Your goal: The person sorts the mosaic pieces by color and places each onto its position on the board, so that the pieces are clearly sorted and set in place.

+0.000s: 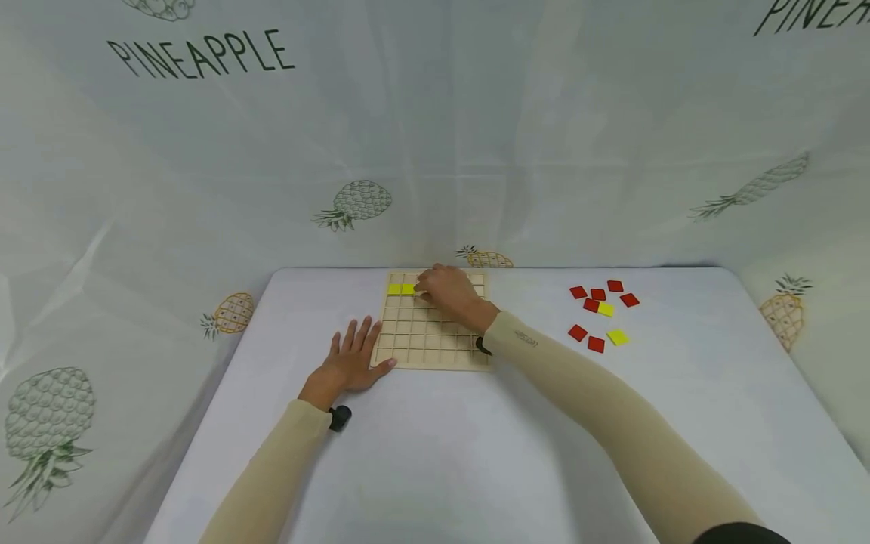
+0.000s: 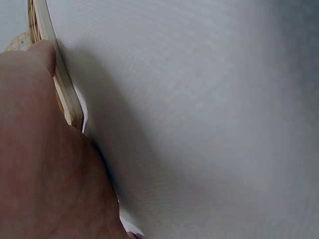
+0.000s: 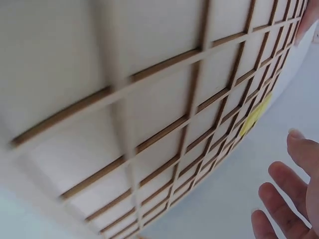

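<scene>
A light wooden grid board [image 1: 424,353] lies near the table's back edge. Two yellow square tiles [image 1: 401,289] sit side by side in cells at its upper left. Just right of these tiles, my right hand [image 1: 451,293] hovers over the board with loosely bent fingers; in the right wrist view its fingers [image 3: 281,196] hold nothing visible. My left hand [image 1: 353,361] lies spread on the table at the board's left side. Its fingers and thumb touch or nearly touch the board's edge [image 2: 67,92], which the left wrist view shows close up.
Several red tiles [image 1: 596,344] and two yellow tiles [image 1: 617,337] lie loose on the white table [image 1: 435,453], right of the board. Behind the table hangs a pale curtain [image 1: 435,151] printed with pineapples.
</scene>
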`<control>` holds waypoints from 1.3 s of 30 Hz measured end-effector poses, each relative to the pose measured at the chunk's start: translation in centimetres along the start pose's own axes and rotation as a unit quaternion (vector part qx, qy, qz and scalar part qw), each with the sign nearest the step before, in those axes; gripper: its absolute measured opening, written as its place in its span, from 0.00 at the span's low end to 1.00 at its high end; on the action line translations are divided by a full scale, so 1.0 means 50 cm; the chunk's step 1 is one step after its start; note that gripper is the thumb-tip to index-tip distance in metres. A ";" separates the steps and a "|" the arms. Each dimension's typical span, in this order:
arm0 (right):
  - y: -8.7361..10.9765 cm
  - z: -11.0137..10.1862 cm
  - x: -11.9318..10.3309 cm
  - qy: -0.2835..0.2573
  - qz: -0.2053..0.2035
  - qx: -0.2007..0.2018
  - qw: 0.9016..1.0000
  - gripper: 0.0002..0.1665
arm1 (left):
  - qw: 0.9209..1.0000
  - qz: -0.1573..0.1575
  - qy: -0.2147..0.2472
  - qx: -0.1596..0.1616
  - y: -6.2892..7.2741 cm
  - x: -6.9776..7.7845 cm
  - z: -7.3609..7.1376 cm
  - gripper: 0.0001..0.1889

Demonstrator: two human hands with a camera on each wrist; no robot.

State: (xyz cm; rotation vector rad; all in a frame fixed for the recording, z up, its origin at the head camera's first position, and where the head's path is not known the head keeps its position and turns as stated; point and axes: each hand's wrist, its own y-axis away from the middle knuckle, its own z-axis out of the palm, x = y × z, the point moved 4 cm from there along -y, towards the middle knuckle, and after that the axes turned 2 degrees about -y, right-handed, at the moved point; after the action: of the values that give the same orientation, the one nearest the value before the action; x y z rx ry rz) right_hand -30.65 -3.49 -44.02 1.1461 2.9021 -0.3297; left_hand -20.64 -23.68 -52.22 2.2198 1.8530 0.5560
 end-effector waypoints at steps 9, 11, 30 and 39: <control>0.066 -0.030 0.023 0.017 0.004 0.013 1.000 0.14 | 1.000 0.007 0.015 -0.002 0.001 -0.002 0.000 0.50; 0.077 -0.035 0.026 0.015 0.000 0.022 1.000 0.14 | 1.000 0.006 0.010 -0.004 0.001 -0.004 0.000 0.50; 0.171 -0.057 0.066 0.022 0.018 0.041 0.999 0.14 | 1.000 0.011 0.026 -0.002 0.006 -0.001 -0.005 0.50; 0.210 -0.060 0.090 0.001 0.036 0.051 0.998 0.14 | 0.999 0.017 0.032 0.003 0.012 0.005 -0.010 0.48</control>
State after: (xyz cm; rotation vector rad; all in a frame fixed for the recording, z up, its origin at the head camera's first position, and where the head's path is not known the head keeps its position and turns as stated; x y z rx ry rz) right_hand -26.62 7.60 -43.49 1.2612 2.8671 -0.4803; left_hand -20.26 -23.59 -51.49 2.2665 1.8544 0.6359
